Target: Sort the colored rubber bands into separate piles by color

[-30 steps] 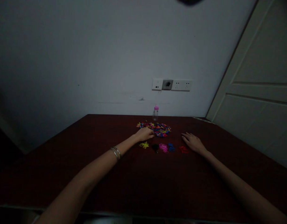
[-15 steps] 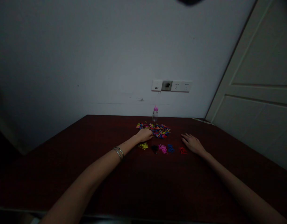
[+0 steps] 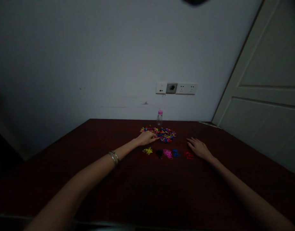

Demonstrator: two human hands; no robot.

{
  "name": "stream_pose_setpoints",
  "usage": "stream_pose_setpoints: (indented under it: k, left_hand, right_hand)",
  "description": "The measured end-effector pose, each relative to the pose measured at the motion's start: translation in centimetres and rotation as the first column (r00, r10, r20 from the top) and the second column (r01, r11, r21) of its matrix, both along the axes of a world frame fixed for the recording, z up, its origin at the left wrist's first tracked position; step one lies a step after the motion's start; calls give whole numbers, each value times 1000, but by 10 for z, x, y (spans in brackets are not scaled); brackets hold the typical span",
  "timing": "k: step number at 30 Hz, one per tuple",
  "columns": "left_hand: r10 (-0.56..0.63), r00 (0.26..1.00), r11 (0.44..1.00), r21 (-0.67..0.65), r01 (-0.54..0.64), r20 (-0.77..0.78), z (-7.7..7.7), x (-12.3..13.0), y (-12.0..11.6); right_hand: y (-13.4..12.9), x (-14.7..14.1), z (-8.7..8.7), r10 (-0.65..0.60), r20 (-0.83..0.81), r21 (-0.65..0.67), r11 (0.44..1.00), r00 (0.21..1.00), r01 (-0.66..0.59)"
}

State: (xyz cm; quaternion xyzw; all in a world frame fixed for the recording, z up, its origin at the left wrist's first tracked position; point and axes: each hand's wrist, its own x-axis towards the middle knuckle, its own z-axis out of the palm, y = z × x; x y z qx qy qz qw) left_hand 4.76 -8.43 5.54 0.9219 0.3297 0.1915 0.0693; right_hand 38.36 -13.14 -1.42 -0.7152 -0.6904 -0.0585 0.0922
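Observation:
My left hand (image 3: 146, 138), with a bracelet on its wrist, reaches to the near left edge of a mixed heap of small coloured rubber bands (image 3: 167, 134). Thumb and fingers are pinched together there; a yellowish bit shows by the fingertips, too small to make out. Flat on the table rests my right hand (image 3: 198, 147), fingers stretched out, beside a small red pile (image 3: 188, 155). Between the hands, in a row, lie a yellow pile (image 3: 147, 150), a black pile (image 3: 159, 153), a pink pile (image 3: 167, 153) and a blue pile (image 3: 176, 153).
Behind the heap stands a clear bottle with a pink cap (image 3: 159, 117), close to the wall. Wall sockets (image 3: 176, 88) sit above it. A pale panelled door (image 3: 265, 106) borders the dark red table (image 3: 147, 189) on the right.
My left hand has shifted slightly left and turned, so the pinched fingers show more clearly at the heap's edge. My right hand and the sorted piles stay put.

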Motion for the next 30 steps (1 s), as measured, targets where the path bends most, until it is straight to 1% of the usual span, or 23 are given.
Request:
stream_pose_setpoints:
  k: [2,5,8,14,17,19,21,22,25,26,28,30]
  left_hand:
    - [-26,1000,1000,-9,26,13,6,-9,-4]
    - [-30,999,999,-25,31,32,15,-25,-12]
    - [-27,999,998,-61,28,17,18,-38,-20]
    - [5,1000,976,-217,-6,-6,11,-52,-34]
    - [-30,999,975,-220,22,-33,6,-55,-39]
    - [-30,998,978,-210,18,-55,4,-56,-40]
    - [8,999,974,-224,-17,-41,1,-57,-38]
    - [33,999,970,-239,-33,-6,-1,-57,-35]
    - [115,973,957,-286,-55,200,-6,-56,-19]
    - [155,950,952,-297,-71,271,-7,-57,-12]
    - [267,886,936,-322,-144,379,-9,-61,3]
    - [397,791,903,-354,-245,466,-12,-67,18]
  right_hand:
    - [0,0,0,0,-2,-1,1000,1000,0]
    - [1,1,-1,1,-2,-1,1000,1000,-1]
    - [1,0,0,1,-3,-3,1000,1000,-1]
    - [0,-1,1,1,-7,-8,1000,1000,-1]
    - [1,-1,1,-8,-10,-8,1000,1000,8]
    - [1,-1,0,-7,-9,-4,1000,1000,7]
    - [1,-1,0,-4,-5,3,1000,1000,4]
    - [1,-1,0,-3,-2,8,1000,1000,3]
    - [1,-2,-1,2,5,21,1000,1000,-2]
    - [1,-2,-1,6,6,25,1000,1000,-6]
    - [0,-2,-1,10,6,30,999,1000,-10]
    - [0,-1,-1,11,4,34,999,1000,-11]
